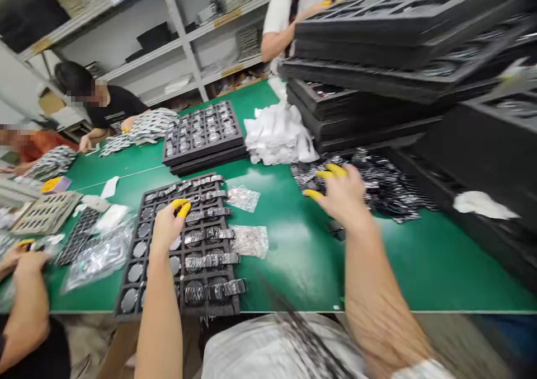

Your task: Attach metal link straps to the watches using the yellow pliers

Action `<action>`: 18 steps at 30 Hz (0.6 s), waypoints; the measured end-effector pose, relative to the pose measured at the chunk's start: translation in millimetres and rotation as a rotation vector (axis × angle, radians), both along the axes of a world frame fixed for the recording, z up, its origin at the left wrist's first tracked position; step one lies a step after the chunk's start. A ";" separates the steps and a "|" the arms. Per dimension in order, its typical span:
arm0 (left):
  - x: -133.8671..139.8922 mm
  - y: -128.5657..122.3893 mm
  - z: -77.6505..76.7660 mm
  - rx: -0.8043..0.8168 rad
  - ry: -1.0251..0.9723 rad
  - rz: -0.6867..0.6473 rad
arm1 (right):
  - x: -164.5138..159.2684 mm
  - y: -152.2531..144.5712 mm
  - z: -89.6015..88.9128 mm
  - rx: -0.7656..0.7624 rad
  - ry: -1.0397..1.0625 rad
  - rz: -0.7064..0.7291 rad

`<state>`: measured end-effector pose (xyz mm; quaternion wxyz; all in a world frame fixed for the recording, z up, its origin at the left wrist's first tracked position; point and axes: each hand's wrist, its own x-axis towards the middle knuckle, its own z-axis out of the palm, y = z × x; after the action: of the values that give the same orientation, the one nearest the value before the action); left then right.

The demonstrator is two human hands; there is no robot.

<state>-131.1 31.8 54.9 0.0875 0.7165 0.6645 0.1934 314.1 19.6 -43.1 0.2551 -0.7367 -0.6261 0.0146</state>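
Observation:
My left hand [166, 227], with yellow finger covers, is over a dark compartment tray [126, 239]. Its thumb and forefinger are pinched together beside a row of metal watch bands [210, 261]; whatever they hold is too small to make out. Round watch heads [135, 272] sit in the tray's left columns, and several bands lie across its right side, their ends over the edge. My right hand [346, 194], also with yellow finger covers, reaches over a loose pile of dark metal watch bands [390, 186]. Its fingers are spread, with nothing visible between them.
Tall stacks of black foam trays [356, 37] lean at the right. Behind my tray stand more filled trays [205, 160] and a heap of white wrapping [277, 132]. Small plastic bags [250, 241] lie on the green table [293, 233]. Co-workers sit at the left and far side.

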 end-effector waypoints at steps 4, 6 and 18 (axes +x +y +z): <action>-42.5 22.6 -9.7 -0.018 0.101 0.064 | 24.9 4.0 -28.9 -0.275 -0.082 -0.130; -54.9 25.6 -17.6 -0.027 0.125 0.044 | 23.3 4.4 -33.7 -0.313 -0.087 -0.144; -56.5 51.7 -54.6 0.037 0.163 -0.008 | 23.2 12.1 -39.7 -0.320 -0.078 -0.195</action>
<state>-187.6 83.6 0.2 0.0205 0.7338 0.6631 0.1462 337.4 31.7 -82.8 0.1103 -0.8250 -0.5510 0.0605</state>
